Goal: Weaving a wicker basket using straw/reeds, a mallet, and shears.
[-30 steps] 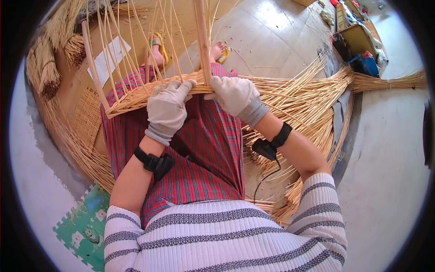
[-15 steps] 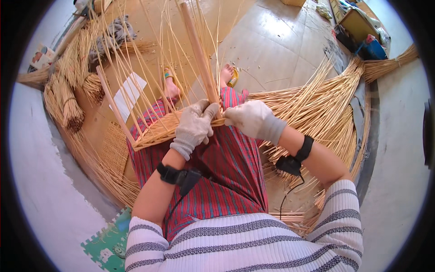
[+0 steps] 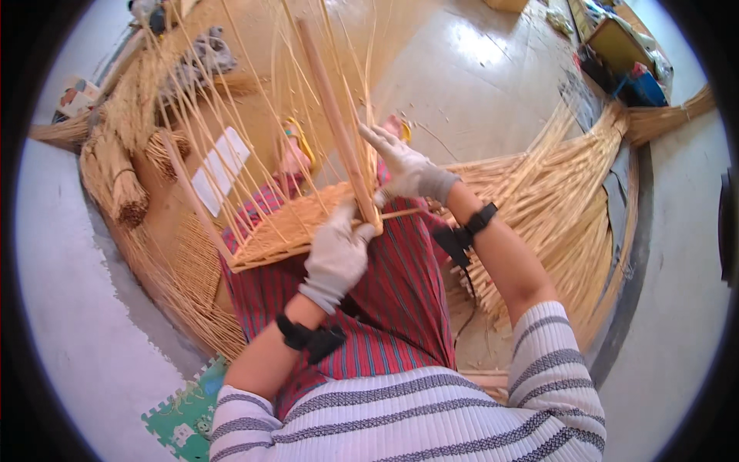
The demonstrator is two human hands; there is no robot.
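A half-woven wicker basket (image 3: 292,222) rests across my lap, its woven base tilted, with tall thin wicker stakes (image 3: 225,146) rising from the rim. Thick wooden posts stand at its corners; the nearest post (image 3: 332,115) leans up beside my hands. My left hand (image 3: 339,250), in a white glove, is closed on the basket's rim at the foot of that post. Just right of the post, my gloved right hand (image 3: 408,168) has its fingers stretched upward against or near the thin stakes. A wicker strand (image 3: 402,213) sticks out rightward from the corner below it.
Loose wicker rods (image 3: 531,200) fan across the floor at right. Tied wicker bundles (image 3: 123,181) and a woven panel (image 3: 198,254) lie at left. A white sheet (image 3: 219,171) lies beyond the basket, a green foam mat (image 3: 181,416) near lower left. Containers (image 3: 643,85) stand far right.
My right hand has moved up and left from the rim, its fingers now extended. My left hand and the basket corner have shifted slightly nearer me. A strand now shows sticking out rightward.
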